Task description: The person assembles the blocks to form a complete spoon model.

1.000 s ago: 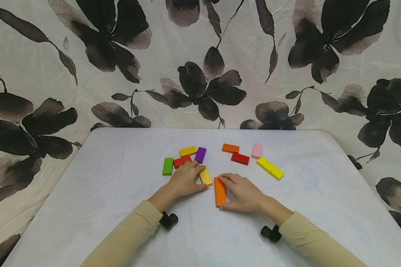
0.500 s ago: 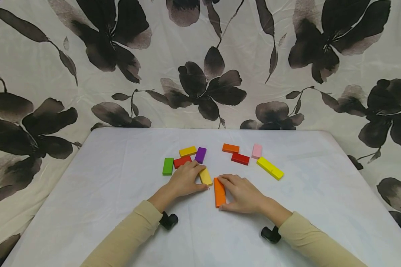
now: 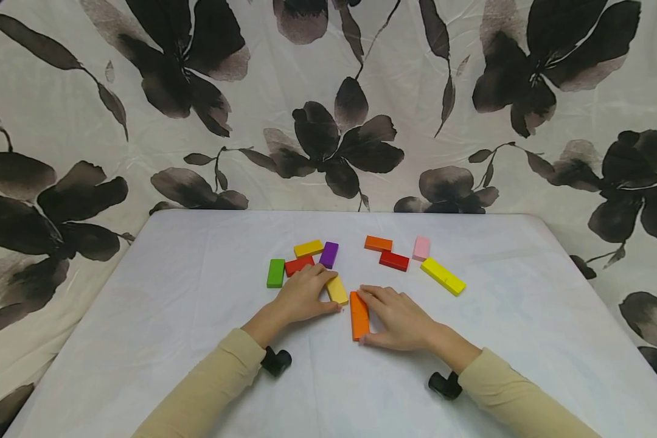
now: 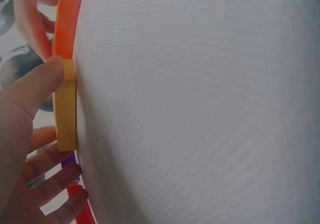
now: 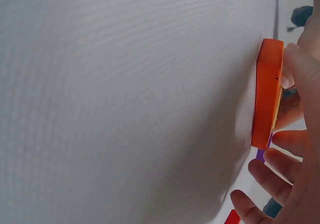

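Note:
My left hand point(image 3: 328, 293) pinches a pale yellow block point(image 3: 337, 290) lying flat on the white table point(image 3: 170, 316), thumb at its near end and index finger at its far end. The left wrist view shows my thumb point(image 4: 30, 89) pressed on that yellow block point(image 4: 65, 109). Beside it my right hand point(image 3: 364, 316) grips a long orange block point(image 3: 359, 315) the same way, thumb at its near end and fingers over its far end. In the right wrist view the orange block point(image 5: 267, 94) sits under my thumb point(image 5: 300, 64). The two blocks lie close together, almost touching.
Behind my left hand lie a green block point(image 3: 275, 273), a red block point(image 3: 298, 265), a yellow block point(image 3: 308, 248) and a purple block point(image 3: 328, 254). Farther right are an orange block point(image 3: 378, 243), a second red block point(image 3: 393, 260), a pink block point(image 3: 421, 247) and a long yellow block point(image 3: 442, 275). A floral curtain hangs behind.

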Motion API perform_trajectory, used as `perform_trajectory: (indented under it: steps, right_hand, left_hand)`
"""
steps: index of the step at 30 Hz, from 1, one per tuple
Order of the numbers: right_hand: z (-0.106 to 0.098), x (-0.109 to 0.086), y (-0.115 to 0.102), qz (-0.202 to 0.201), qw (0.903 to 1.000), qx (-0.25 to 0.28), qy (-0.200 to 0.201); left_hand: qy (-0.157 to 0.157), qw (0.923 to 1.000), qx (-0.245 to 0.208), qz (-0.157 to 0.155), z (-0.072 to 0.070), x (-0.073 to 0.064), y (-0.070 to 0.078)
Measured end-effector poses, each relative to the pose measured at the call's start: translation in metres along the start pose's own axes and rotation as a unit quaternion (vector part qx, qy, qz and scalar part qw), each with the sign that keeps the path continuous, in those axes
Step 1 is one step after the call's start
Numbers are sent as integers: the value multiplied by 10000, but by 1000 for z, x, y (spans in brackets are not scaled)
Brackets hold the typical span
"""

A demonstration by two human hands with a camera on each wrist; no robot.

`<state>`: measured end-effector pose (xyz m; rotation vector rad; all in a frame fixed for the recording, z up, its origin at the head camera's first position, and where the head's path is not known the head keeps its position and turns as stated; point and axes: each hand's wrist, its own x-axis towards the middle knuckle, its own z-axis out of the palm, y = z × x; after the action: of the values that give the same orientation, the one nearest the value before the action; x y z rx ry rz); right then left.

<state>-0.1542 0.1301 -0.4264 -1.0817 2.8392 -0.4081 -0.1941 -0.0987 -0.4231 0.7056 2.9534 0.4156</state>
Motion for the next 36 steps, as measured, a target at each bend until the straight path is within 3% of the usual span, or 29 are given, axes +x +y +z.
perform_trajectory:
  steps: [6, 18, 23, 36]
  right_hand:
    - [-3, -3, 2, -54, 9999, 38, 110]
    - [-2, -4, 2, -183, 9995, -11, 243]
    - [-1, -4, 3, -202, 9995, 24, 221]
    - [-2, -4, 4, -171, 9996, 187, 152]
  left_hand:
    - [-196, 9997, -53, 104, -4, 1, -4]
    - [-569, 9952, -499, 613, -16, 6, -13]
    - [-598, 9936, -680, 676, -16, 8, -15]
    - [-462, 9961, -441, 603, -12, 11, -17]
